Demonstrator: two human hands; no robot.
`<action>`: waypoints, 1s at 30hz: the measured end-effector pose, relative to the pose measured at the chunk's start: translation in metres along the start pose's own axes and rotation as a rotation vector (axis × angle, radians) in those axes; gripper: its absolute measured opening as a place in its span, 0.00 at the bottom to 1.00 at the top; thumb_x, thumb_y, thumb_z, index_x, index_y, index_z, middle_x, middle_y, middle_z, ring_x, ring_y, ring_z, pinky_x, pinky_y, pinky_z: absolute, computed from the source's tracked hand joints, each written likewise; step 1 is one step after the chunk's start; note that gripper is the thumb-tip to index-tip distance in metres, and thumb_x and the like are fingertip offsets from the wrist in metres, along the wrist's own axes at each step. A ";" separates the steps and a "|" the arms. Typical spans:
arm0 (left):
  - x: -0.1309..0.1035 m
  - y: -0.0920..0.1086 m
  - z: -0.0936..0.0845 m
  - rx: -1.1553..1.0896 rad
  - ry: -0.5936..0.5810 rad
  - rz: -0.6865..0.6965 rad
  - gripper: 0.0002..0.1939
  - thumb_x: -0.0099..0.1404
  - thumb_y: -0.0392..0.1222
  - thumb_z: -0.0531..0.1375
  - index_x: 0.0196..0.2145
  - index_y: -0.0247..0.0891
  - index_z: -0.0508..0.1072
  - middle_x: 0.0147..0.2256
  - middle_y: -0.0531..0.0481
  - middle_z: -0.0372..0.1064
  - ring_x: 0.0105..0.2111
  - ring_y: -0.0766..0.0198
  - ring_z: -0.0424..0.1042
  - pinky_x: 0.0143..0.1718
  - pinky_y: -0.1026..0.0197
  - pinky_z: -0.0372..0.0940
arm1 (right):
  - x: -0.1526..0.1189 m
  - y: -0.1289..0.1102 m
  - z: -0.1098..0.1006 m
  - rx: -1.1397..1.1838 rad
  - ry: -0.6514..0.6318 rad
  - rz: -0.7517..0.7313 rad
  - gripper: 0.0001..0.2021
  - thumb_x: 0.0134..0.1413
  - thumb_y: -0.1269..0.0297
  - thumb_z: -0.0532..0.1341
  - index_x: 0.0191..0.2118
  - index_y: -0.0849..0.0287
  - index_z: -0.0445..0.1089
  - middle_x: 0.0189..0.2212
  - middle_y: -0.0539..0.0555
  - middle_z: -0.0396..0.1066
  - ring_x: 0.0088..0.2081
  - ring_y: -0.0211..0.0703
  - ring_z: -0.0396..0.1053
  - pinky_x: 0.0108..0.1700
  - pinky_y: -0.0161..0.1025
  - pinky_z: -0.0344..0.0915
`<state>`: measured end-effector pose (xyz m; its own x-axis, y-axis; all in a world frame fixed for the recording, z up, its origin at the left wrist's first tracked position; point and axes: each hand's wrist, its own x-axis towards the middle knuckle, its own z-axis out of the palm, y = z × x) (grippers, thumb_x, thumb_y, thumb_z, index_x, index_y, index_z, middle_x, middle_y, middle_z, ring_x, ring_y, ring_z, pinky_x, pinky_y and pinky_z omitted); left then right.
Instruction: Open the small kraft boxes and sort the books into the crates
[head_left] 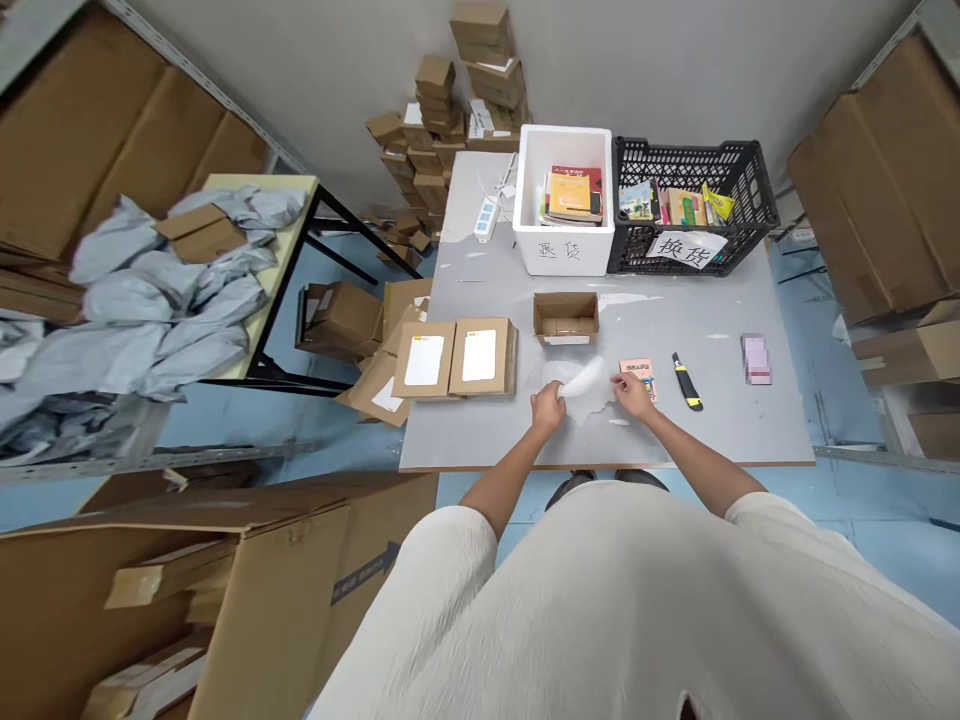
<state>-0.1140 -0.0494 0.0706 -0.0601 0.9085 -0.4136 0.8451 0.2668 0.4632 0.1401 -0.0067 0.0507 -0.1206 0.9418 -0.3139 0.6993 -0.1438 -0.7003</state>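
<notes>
A thin, whitish, see-through wrapping sheet (587, 380) lies crumpled on the table in front of me, partly folded over. My left hand (548, 407) is closed on its left side, fingers curled around the edge. At the sheet's right edge, my right hand (634, 394) is closed with its fingertips pinched on it. Partly under that hand is a small book (637, 368) with a pink and colourful cover. Just beyond the sheet stands an open cardboard box (566, 318) with a white label on its front.
A black and yellow utility knife (686, 382) and a pinkish phone-like item (757, 359) lie to the right. Two labelled cartons (454, 357) sit left. Behind stand a white bin (565, 250) and a black crate (688, 250), both holding books. A power strip (487, 219) lies back left.
</notes>
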 end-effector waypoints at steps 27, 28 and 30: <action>0.045 0.057 -0.142 -0.108 0.403 0.512 0.13 0.69 0.29 0.56 0.47 0.43 0.72 0.45 0.45 0.78 0.48 0.50 0.75 0.55 0.49 0.59 | 0.044 -0.155 -0.059 -0.209 0.338 -0.652 0.13 0.67 0.64 0.58 0.55 0.56 0.69 0.51 0.62 0.74 0.52 0.59 0.68 0.55 0.52 0.64; 0.052 0.060 -0.147 -0.111 0.414 0.501 0.14 0.68 0.29 0.56 0.47 0.44 0.71 0.44 0.46 0.78 0.47 0.50 0.75 0.54 0.49 0.59 | 0.049 -0.157 -0.059 -0.215 0.338 -0.658 0.13 0.67 0.65 0.57 0.54 0.55 0.69 0.50 0.61 0.74 0.51 0.58 0.68 0.54 0.51 0.64; 0.064 0.065 -0.154 -0.109 0.439 0.475 0.14 0.67 0.27 0.57 0.46 0.44 0.71 0.44 0.46 0.77 0.46 0.50 0.74 0.54 0.50 0.59 | 0.058 -0.160 -0.060 -0.235 0.326 -0.666 0.13 0.66 0.70 0.55 0.53 0.55 0.70 0.49 0.61 0.74 0.50 0.58 0.68 0.53 0.50 0.64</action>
<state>-0.1447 0.0757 0.1948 0.0756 0.9762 0.2035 0.7757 -0.1858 0.6031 0.0631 0.0890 0.1830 -0.3799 0.8542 0.3550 0.6874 0.5175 -0.5096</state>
